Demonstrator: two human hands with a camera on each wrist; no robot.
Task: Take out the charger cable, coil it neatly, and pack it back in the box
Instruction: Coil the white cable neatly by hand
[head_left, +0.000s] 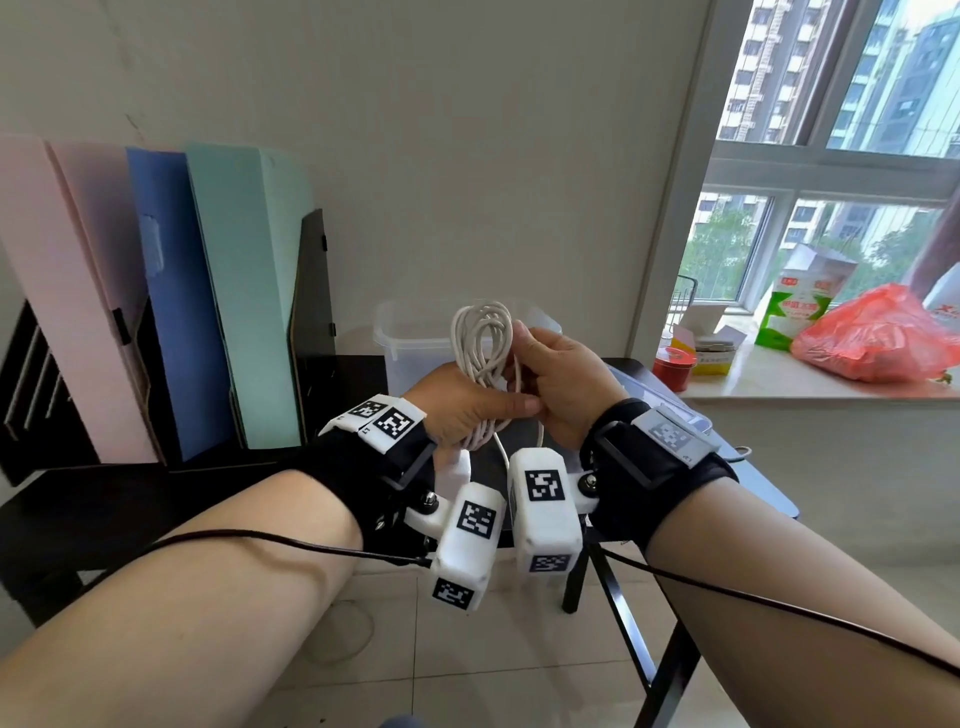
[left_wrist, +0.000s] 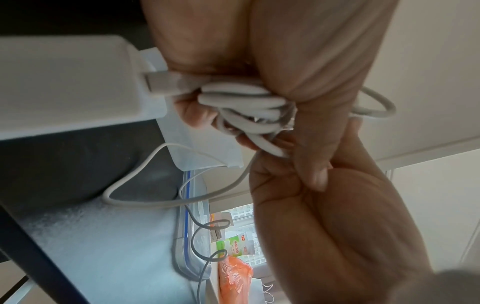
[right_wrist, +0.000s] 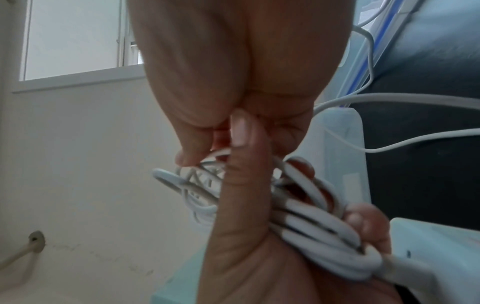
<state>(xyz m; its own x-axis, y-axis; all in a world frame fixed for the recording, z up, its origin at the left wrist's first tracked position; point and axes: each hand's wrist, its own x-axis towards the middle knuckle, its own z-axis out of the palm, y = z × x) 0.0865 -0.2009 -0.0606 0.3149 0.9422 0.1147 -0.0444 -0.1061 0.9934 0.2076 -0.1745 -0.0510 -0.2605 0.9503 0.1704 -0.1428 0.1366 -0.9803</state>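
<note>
A white charger cable (head_left: 480, 343) is looped into a bundle held up above the table. My left hand (head_left: 470, 408) grips the lower part of the bundle (left_wrist: 249, 107), thumb across it, with the white charger brick (left_wrist: 67, 82) hanging under the palm. My right hand (head_left: 556, 387) pinches a strand of the cable (right_wrist: 311, 218) at the coil's right side. A loose tail (left_wrist: 155, 183) trails down to the table. Behind the hands stands the clear plastic box (head_left: 410, 332), lid off.
Pink, blue and teal file folders (head_left: 171, 291) stand in a black rack at the left. The box lid (left_wrist: 192, 226) lies on the dark table to the right. A windowsill (head_left: 810, 379) holds a red tin, a carton and an orange bag. Tiled floor lies below.
</note>
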